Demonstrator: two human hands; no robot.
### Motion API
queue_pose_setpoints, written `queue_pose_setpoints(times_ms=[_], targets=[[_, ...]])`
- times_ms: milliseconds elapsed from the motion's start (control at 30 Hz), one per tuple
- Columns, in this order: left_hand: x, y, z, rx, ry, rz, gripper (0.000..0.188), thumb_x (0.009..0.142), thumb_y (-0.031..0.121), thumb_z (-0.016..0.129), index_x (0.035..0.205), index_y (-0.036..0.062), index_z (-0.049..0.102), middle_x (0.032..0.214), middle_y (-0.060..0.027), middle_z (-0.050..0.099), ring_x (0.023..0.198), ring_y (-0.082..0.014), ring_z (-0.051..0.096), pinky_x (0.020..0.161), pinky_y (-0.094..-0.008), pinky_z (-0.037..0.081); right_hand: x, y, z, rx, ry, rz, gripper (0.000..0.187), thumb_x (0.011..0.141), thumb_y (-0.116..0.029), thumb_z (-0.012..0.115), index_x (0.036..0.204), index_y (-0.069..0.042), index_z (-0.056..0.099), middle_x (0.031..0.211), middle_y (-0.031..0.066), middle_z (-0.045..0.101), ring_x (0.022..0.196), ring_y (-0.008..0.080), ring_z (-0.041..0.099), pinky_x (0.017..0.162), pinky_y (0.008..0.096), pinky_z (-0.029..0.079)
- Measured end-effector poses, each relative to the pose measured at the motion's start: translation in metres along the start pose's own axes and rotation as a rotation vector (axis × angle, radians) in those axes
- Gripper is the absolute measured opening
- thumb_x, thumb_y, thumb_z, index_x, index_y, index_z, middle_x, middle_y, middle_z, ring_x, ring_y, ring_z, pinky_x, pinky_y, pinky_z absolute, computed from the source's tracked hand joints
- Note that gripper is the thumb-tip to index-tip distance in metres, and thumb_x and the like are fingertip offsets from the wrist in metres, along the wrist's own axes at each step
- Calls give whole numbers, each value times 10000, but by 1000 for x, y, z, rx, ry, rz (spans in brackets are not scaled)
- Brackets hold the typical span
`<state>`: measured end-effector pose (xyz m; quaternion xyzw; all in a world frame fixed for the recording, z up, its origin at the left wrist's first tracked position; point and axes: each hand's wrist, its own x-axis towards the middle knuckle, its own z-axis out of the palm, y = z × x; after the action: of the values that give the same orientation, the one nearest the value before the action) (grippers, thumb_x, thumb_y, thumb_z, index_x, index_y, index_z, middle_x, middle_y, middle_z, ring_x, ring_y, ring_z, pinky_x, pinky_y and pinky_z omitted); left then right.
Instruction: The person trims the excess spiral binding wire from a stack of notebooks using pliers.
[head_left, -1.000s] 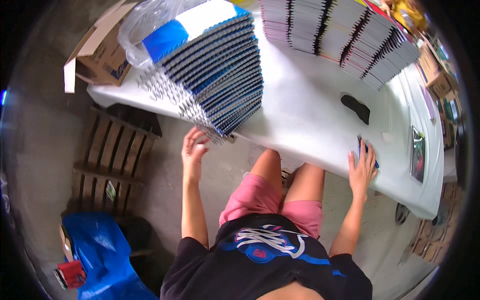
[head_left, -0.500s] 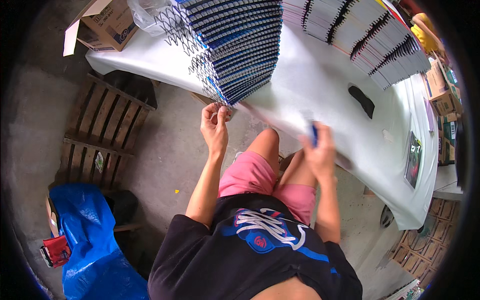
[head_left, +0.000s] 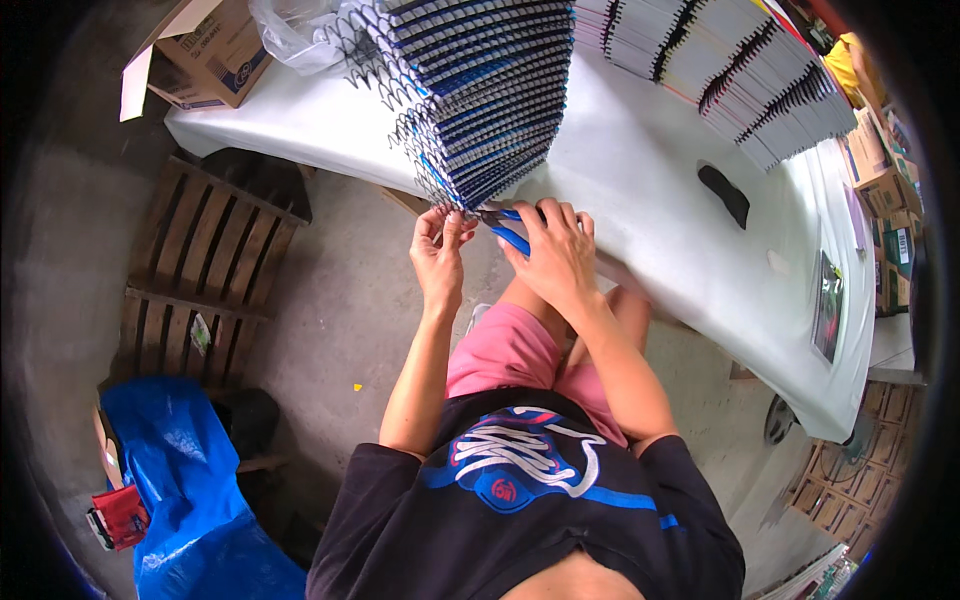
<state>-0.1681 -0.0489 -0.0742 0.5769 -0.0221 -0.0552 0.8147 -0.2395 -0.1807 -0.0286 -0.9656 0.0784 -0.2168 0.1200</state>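
A tall stack of spiral-bound notebooks (head_left: 500, 110) stands at the table's near edge, their dark and blue bindings toward me. Loose wire coil ends (head_left: 405, 125) stick out from the stack's left side. At its lowest corner my left hand (head_left: 440, 262) is closed, thumb and fingertips pinching a coil end. My right hand (head_left: 565, 255) grips blue-handled pliers (head_left: 513, 239), whose jaws reach the same corner beside my left fingertips. Whether the jaws touch the wire is too small to tell.
The white-covered table (head_left: 640, 190) carries more bound notebooks (head_left: 740, 70), a black flat object (head_left: 724, 195) and a plastic bag (head_left: 300, 35). A cardboard box (head_left: 215, 55) sits at the far left. Wooden pallets (head_left: 190, 260) and a blue tarp (head_left: 185, 470) lie left.
My right hand has swung left and forward with the pliers, from beside my thigh to the stack's near corner. My left hand stays at the coil end.
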Motion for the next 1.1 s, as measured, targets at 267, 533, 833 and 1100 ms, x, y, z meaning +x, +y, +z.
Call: queue_pose_setpoints(times_ms=[267, 533, 833, 1100], targets=[[0, -1, 0, 1, 4, 6, 206, 911, 162, 601, 1005, -15, 555, 929, -55, 612, 804, -131, 611, 761, -259, 510, 9, 8, 9, 19, -114, -26, 270, 699, -247, 694, 903, -96, 602, 823, 72, 585, 827, 259, 597, 684, 405, 449], [-3, 3, -5, 88, -20, 5, 254, 904, 138, 604, 1086, -36, 566, 949, -68, 636, 823, -143, 633, 794, -282, 520, 11, 20, -5, -2, -70, -41, 294, 674, -216, 714, 930, -112, 613, 837, 53, 585, 870, 238, 579, 840, 408, 415], [-7, 6, -7, 89, -50, -4, 251, 893, 122, 618, 1078, -41, 569, 947, -70, 636, 825, -149, 633, 785, -275, 522, 8, 11, 10, 57, 89, -59, 338, 655, -237, 728, 959, -137, 618, 877, 44, 563, 918, 218, 538, 890, 393, 369], [-8, 4, -7, 61, -21, -14, 254, 896, 158, 622, 1054, -36, 576, 945, -70, 625, 830, -156, 633, 783, -259, 522, 15, 14, 23, 32, -43, -99, 242, 680, -199, 692, 883, -98, 609, 806, 47, 586, 807, 227, 585, 716, 364, 441]])
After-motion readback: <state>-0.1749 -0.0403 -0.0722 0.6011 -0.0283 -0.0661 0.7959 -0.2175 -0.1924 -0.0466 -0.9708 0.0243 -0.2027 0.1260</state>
